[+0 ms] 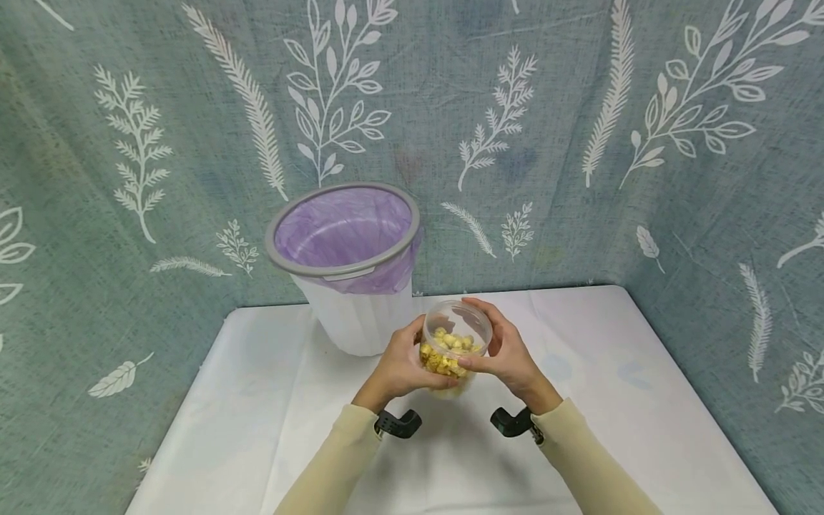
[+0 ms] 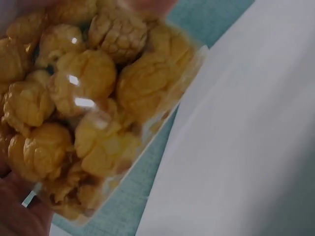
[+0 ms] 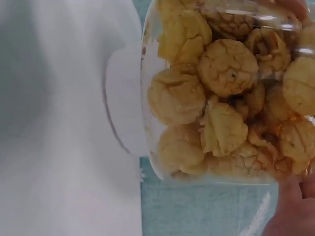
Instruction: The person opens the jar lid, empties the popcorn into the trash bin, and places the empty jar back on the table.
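Observation:
Both hands hold a round clear plastic jar (image 1: pixel 468 323) above the white table in the head view. Golden popcorn (image 1: pixel 440 362) fills its lower part, and the round top faces the head camera. My left hand (image 1: pixel 404 363) grips the left side, its thumb along the lower front. On the opposite side, my right hand (image 1: pixel 508 350) holds the wall with its thumb across the front and fingers near the rim. Up close, the left wrist view shows popcorn (image 2: pixel 83 83) through the shiny wall. Popcorn (image 3: pixel 226 69) also packs the jar in the right wrist view, with fingers at its edges.
A white bin (image 1: pixel 360 318) with a grey rim and a purple liner (image 1: pixel 347 222) stands behind and left of the jar, near the table's back edge. White cloth covers the table (image 1: pixel 257 415). Green leaf-patterned curtains (image 1: pixel 412 143) hang behind and at both sides.

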The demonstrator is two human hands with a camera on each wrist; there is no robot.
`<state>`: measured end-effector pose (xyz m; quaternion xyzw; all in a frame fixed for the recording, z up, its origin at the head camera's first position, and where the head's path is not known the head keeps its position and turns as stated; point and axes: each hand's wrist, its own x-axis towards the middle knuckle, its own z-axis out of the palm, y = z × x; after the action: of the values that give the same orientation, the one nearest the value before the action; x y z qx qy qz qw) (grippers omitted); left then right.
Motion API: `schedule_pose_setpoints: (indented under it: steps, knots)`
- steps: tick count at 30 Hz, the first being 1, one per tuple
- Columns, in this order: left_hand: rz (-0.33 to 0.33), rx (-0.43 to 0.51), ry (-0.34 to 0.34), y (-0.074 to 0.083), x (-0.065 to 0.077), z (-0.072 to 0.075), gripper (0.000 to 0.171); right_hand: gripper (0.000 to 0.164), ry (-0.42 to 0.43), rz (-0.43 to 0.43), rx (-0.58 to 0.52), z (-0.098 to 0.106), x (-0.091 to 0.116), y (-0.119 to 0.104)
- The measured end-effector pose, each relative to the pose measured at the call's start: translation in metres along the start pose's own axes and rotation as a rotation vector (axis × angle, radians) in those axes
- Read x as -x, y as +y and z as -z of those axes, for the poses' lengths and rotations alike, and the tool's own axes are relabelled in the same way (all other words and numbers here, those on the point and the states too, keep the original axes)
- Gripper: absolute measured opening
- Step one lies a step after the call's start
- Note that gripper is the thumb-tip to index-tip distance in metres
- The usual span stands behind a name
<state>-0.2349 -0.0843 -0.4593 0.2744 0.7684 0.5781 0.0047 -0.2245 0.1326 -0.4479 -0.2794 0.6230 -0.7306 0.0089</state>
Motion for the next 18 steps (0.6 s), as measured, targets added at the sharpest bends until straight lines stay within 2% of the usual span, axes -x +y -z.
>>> schedule_pose_setpoints:
  steps: [3,9,12,15,18]
  knots:
    - [-0.014,-0.025,0.049,-0.003,0.0,-0.004,0.093,0.088,0.038,-0.004,0.013,-0.002,0.001,0.003]
    - [0.003,-0.161,0.319,-0.01,-0.001,-0.022,0.094,0.084,0.287,-0.006,0.11,-0.021,0.002,0.015]
    - [0.016,-0.251,0.412,-0.011,-0.002,-0.031,0.093,0.087,0.356,-0.011,0.129,-0.03,0.001,0.019]
    - [0.011,-0.308,0.434,-0.01,-0.002,-0.036,0.092,0.09,0.387,-0.014,0.146,-0.034,-0.001,0.02]
    - [0.006,-0.309,0.421,-0.01,-0.002,-0.037,0.092,0.091,0.393,-0.016,0.161,-0.033,-0.001,0.018]
